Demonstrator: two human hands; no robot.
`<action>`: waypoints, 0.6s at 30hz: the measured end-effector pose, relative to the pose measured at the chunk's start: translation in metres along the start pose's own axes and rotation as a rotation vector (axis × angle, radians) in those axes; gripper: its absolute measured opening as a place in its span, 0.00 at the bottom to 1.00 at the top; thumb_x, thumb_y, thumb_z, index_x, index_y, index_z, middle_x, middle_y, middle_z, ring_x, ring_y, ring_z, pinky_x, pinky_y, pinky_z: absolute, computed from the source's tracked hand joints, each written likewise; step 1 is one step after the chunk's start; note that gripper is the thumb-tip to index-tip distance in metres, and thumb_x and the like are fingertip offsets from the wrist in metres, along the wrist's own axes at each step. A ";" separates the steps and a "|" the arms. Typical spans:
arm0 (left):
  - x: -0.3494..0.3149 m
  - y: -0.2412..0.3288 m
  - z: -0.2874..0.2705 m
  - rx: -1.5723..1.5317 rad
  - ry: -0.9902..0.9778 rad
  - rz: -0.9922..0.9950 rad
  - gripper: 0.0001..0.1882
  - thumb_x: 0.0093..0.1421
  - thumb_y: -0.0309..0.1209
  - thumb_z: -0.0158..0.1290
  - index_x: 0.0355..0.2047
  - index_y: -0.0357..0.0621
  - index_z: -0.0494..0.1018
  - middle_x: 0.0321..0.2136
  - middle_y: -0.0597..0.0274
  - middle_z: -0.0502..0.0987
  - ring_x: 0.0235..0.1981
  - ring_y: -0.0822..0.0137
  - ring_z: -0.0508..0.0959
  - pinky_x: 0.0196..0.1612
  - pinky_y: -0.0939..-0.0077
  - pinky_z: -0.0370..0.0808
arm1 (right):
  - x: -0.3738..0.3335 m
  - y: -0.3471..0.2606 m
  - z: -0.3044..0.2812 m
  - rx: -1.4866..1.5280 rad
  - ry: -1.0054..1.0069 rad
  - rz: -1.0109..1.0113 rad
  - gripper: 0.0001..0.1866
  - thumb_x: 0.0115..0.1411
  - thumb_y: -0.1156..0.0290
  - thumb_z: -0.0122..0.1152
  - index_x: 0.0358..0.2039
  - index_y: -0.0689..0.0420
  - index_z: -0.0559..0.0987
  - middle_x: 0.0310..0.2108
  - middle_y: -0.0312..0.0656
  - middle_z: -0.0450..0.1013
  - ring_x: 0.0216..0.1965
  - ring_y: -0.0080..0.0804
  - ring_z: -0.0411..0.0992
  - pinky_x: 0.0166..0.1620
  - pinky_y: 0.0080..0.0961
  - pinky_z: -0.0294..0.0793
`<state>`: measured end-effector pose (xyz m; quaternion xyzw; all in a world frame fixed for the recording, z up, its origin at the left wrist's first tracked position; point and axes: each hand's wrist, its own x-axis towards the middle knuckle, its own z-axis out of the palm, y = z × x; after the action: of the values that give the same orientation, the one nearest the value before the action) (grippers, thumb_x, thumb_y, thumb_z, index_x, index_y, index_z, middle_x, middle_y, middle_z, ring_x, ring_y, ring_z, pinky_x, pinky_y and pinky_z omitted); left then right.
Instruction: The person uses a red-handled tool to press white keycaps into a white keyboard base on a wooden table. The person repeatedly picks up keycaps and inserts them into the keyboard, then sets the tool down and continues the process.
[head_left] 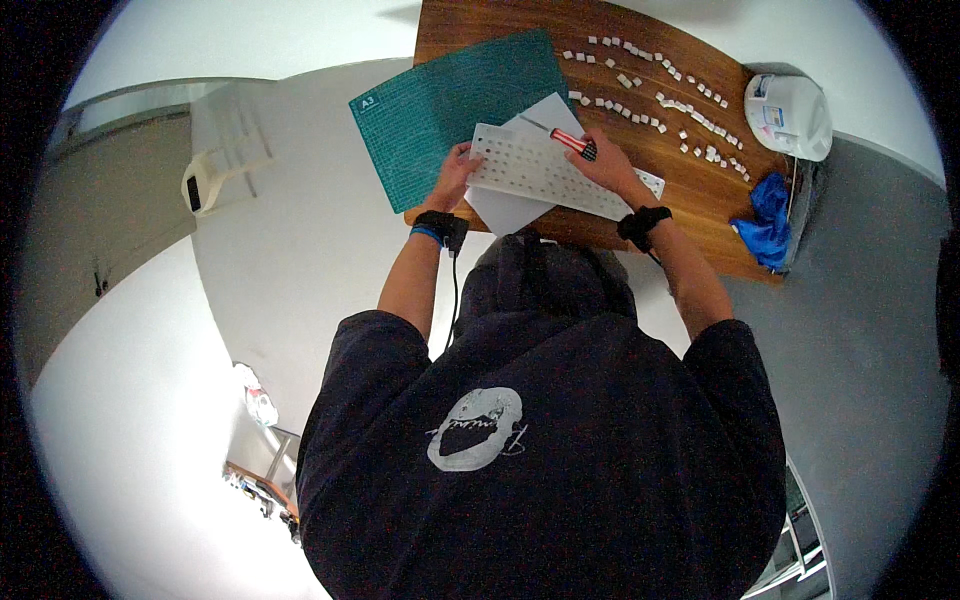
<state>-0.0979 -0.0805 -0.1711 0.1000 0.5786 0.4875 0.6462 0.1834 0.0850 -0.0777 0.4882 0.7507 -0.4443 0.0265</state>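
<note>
A white keyboard plate with its keycaps off (535, 170) lies slanted near the table's front edge, partly over a white sheet (510, 212). My left hand (455, 175) grips the plate's left end, its fingers closed on that edge. In my right hand (606, 164), above the plate's right half, is a screwdriver (571, 141) with a red, white and dark handle. Its thin shaft points to the far left, over the sheet. My right hand and forearm cover part of the plate's right side. Several small white keycaps (700, 112) stand in rows at the far right.
Under the sheet's left side lies a green cutting mat (455, 85) on the wooden table (690, 225). At the right edge are a white bucket (790, 115) and a blue cloth (768, 220). A pale chair (203, 183) stands left. A dark cable (455, 300) hangs from my left wristband.
</note>
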 end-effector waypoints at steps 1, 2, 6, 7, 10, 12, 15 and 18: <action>0.000 0.000 0.000 0.007 -0.004 0.007 0.23 0.62 0.28 0.56 0.55 0.38 0.63 0.48 0.52 0.77 0.48 0.61 0.78 0.54 0.64 0.74 | -0.006 0.000 -0.004 0.036 -0.019 0.032 0.26 0.58 0.50 0.64 0.47 0.58 0.73 0.39 0.55 0.76 0.41 0.53 0.76 0.45 0.43 0.75; 0.002 0.001 0.003 0.015 -0.018 0.014 0.23 0.62 0.28 0.55 0.56 0.37 0.64 0.49 0.53 0.77 0.48 0.61 0.78 0.54 0.63 0.74 | -0.012 0.009 -0.006 0.062 -0.004 0.017 0.25 0.59 0.50 0.64 0.47 0.57 0.74 0.40 0.53 0.77 0.42 0.52 0.77 0.46 0.42 0.75; -0.001 0.003 0.003 -0.148 -0.176 0.040 0.21 0.65 0.29 0.51 0.58 0.38 0.66 0.49 0.57 0.77 0.49 0.62 0.77 0.55 0.63 0.74 | -0.033 0.034 -0.010 0.149 -0.027 0.001 0.23 0.64 0.53 0.60 0.51 0.57 0.75 0.37 0.46 0.78 0.38 0.37 0.77 0.44 0.34 0.75; 0.000 0.003 0.003 -0.197 -0.155 0.012 0.21 0.66 0.29 0.50 0.58 0.38 0.66 0.49 0.58 0.77 0.49 0.62 0.77 0.55 0.63 0.74 | -0.037 0.033 -0.011 0.166 -0.052 0.010 0.23 0.65 0.54 0.58 0.52 0.57 0.75 0.35 0.43 0.78 0.36 0.31 0.77 0.43 0.31 0.75; 0.004 -0.005 -0.002 -0.276 -0.128 -0.012 0.20 0.67 0.30 0.49 0.59 0.41 0.66 0.49 0.60 0.77 0.50 0.62 0.77 0.54 0.63 0.74 | -0.039 0.042 -0.008 0.008 -0.077 -0.130 0.22 0.65 0.55 0.59 0.52 0.55 0.74 0.36 0.44 0.78 0.37 0.32 0.77 0.45 0.30 0.75; 0.001 -0.003 0.004 -0.282 -0.099 -0.036 0.20 0.68 0.33 0.50 0.59 0.44 0.65 0.49 0.61 0.76 0.50 0.63 0.76 0.54 0.64 0.74 | -0.042 0.044 -0.005 -0.056 -0.046 -0.156 0.21 0.64 0.55 0.60 0.52 0.53 0.74 0.38 0.44 0.78 0.38 0.35 0.78 0.46 0.31 0.75; -0.003 -0.006 0.009 -0.225 -0.033 -0.054 0.20 0.70 0.39 0.49 0.59 0.49 0.65 0.49 0.62 0.76 0.50 0.65 0.76 0.53 0.66 0.74 | -0.045 0.041 -0.009 -0.095 -0.039 -0.176 0.20 0.64 0.56 0.60 0.52 0.51 0.73 0.40 0.46 0.78 0.40 0.40 0.78 0.46 0.33 0.75; -0.002 -0.016 0.003 -0.113 0.001 0.055 0.20 0.71 0.43 0.47 0.59 0.50 0.65 0.47 0.64 0.76 0.49 0.68 0.75 0.51 0.68 0.74 | -0.047 0.041 -0.018 0.000 -0.034 -0.008 0.22 0.61 0.53 0.62 0.49 0.53 0.74 0.42 0.49 0.78 0.44 0.46 0.77 0.47 0.39 0.75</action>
<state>-0.0871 -0.0889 -0.1803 0.0792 0.5474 0.5370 0.6370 0.2457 0.0695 -0.0714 0.4775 0.7521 -0.4526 0.0372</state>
